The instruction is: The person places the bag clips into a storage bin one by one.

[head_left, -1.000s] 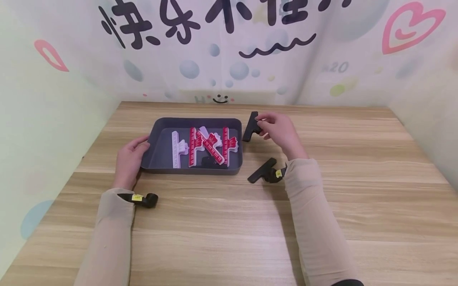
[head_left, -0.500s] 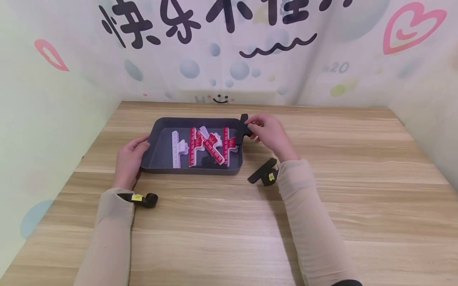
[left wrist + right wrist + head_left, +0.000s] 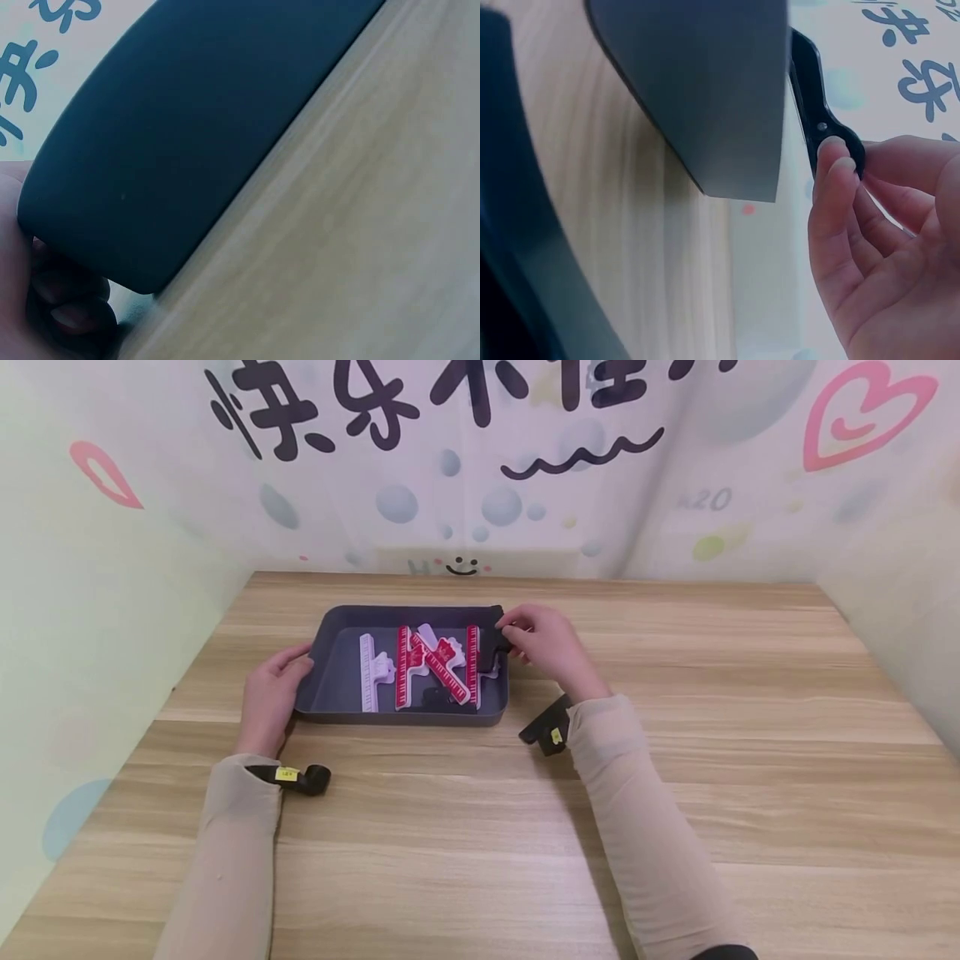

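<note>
My left hand (image 3: 268, 703) grips the left end of a dark grey rectangular tray (image 3: 360, 719); in the left wrist view its curled fingers (image 3: 79, 315) reach under the tray's corner. Over the tray's right end, my right hand (image 3: 551, 647) pinches a black clip (image 3: 491, 642) between thumb and fingers. In the right wrist view this black clip (image 3: 810, 97) shows above the tray wall (image 3: 720, 112). Inside the tray lie a lilac clip (image 3: 367, 672), red clips (image 3: 403, 672) with piano-key edges, another partly covered lilac clip and a dark clip beneath them.
Another black clip (image 3: 531, 729) lies on the wooden table (image 3: 435, 852) right of the tray, partly hidden by the right wrist camera (image 3: 553, 740). A printed white curtain (image 3: 480, 518) hangs behind the table.
My right hand has carried the black clip leftward from beside the tray, across its right rim, to above the rightmost red clip. My left hand stays on the tray.
</note>
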Motion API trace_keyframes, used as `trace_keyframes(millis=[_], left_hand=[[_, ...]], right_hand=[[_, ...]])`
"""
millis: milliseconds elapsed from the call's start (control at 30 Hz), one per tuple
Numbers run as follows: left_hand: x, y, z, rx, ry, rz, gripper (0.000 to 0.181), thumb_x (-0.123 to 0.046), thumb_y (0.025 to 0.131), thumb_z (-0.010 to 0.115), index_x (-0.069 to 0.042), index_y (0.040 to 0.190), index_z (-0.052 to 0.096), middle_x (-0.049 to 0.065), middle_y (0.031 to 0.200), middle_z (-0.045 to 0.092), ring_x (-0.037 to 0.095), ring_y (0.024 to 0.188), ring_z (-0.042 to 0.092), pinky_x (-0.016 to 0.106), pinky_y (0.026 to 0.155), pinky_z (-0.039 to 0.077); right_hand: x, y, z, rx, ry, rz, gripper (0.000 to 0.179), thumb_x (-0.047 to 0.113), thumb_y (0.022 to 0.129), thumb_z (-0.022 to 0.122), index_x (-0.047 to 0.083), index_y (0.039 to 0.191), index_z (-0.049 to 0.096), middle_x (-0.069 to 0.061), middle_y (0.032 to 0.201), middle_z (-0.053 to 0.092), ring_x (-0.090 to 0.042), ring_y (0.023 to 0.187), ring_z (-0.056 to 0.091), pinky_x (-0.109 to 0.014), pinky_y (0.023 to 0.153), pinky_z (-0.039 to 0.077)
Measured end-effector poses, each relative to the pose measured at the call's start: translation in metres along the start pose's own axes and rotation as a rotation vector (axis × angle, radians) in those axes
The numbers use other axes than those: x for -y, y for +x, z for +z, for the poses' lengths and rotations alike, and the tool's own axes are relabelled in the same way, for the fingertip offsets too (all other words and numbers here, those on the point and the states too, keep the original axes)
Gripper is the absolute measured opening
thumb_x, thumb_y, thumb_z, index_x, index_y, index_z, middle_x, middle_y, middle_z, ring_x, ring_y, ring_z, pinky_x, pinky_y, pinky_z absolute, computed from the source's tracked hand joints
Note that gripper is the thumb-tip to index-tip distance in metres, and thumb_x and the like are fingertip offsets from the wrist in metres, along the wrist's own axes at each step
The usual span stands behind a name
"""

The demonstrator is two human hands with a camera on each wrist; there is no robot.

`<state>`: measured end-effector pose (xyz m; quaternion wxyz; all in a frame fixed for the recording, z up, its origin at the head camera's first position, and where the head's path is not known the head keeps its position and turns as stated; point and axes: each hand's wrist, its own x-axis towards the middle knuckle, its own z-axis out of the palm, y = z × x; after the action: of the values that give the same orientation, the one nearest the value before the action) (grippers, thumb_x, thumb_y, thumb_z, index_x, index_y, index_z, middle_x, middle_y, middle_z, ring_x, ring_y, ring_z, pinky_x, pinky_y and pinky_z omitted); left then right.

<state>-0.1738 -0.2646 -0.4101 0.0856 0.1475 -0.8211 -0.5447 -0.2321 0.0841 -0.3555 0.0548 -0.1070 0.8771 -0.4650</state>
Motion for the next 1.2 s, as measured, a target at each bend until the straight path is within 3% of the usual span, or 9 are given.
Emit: trace_keyframes(millis=[367, 933, 1200], left_hand=[[0.001, 0.0, 0.0, -0.003, -0.001, -0.003, 0.041, -0.039, 0.088, 0.052, -0.019, 0.125, 0.054, 0.0, 0.13, 0.048, 0.011, 0.114, 0.045, 0.032, 0.092, 0.036], [0.002, 0.0, 0.001, -0.011, 0.004, -0.007, 0.042, -0.039, 0.088, 0.052, -0.019, 0.124, 0.055, -0.001, 0.13, 0.048, 0.011, 0.114, 0.044, 0.032, 0.093, 0.035], [0.002, 0.001, 0.0, -0.01, 0.002, 0.004, 0.041, -0.039, 0.088, 0.052, -0.019, 0.124, 0.055, -0.001, 0.131, 0.048, 0.011, 0.114, 0.044, 0.032, 0.093, 0.035]], right_hand=[[0.0, 0.001, 0.008, 0.037, -0.047, -0.004, 0.015, 0.018, 0.089, 0.054, 0.013, 0.101, 0.063, -0.006, 0.085, 0.059, -0.023, 0.071, 0.059, -0.031, 0.058, 0.048], [-0.006, 0.001, 0.02, 0.018, -0.09, -0.019, 0.016, 0.019, 0.09, 0.053, 0.014, 0.102, 0.063, -0.008, 0.084, 0.058, -0.021, 0.058, 0.054, -0.029, 0.052, 0.046], [-0.005, 0.002, 0.023, 0.014, -0.122, -0.03, 0.018, 0.021, 0.09, 0.054, 0.013, 0.102, 0.063, -0.002, 0.088, 0.059, -0.018, 0.067, 0.054, -0.028, 0.056, 0.047]])
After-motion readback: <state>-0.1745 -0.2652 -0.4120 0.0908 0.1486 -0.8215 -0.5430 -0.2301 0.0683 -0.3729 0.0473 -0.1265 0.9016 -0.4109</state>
